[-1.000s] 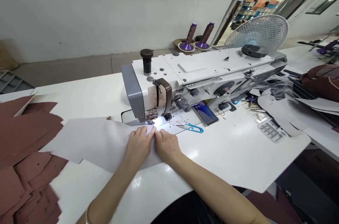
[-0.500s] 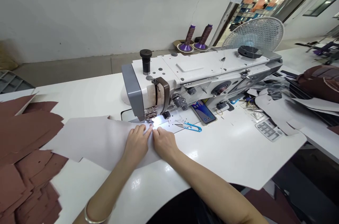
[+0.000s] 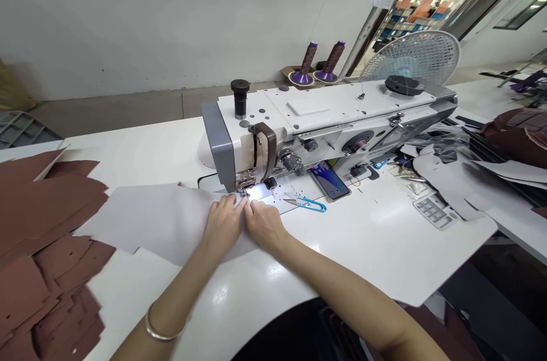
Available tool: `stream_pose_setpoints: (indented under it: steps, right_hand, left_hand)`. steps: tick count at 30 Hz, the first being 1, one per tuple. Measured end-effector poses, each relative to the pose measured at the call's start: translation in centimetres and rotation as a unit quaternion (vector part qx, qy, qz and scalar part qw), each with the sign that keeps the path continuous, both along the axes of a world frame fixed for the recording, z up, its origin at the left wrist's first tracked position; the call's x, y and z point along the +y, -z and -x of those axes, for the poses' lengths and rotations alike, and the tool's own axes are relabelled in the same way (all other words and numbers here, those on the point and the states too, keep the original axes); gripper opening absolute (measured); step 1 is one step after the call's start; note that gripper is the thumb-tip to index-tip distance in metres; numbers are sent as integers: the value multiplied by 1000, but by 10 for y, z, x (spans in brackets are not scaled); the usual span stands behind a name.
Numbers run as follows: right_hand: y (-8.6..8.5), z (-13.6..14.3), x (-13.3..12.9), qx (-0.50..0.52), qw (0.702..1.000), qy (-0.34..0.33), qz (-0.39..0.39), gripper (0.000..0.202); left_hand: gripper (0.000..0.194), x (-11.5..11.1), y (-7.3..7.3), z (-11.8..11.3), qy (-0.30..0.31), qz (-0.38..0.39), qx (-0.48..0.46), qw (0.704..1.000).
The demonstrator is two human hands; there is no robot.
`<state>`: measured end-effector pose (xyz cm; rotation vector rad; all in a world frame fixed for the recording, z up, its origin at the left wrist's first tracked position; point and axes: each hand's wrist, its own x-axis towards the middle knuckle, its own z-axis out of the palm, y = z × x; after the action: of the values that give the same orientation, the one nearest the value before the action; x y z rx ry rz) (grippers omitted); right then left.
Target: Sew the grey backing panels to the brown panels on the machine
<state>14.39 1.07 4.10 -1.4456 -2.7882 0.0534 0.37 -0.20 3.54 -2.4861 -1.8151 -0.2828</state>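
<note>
A pale grey panel of sheet material lies flat on the table, its right end at the needle and presser foot of a white sewing machine. My left hand rests on top of this panel, fingers stretched toward the needle and pressing it down. Close beside it, my right hand has its fingers curled in and pinched at the panel's near right edge. The fingertips of both hands almost meet just in front of the lit needle area. The part of the panel under my hands is hidden.
Stacked brown panels cover the table's left side. Blue-handled thread snips and a phone lie right of the needle. Two thread cones and a fan stand behind. Pale scraps lie at the right.
The whole view has shifted slightly. My hands stay together at the needle, and the panel looks almost unmoved, perhaps a little farther in under the presser foot.
</note>
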Motion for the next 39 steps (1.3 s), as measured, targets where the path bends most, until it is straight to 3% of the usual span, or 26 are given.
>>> stream_pose_setpoints:
  steps: [28,39]
  right_hand:
    - [4,0,7,19,999,29,-7,22]
    - [4,0,8,19,1000,-20,-4,22]
  left_hand:
    - [38,2,9,2,4,-75,-14,997]
    - [33,-11,8,-8,1,-113,6,994]
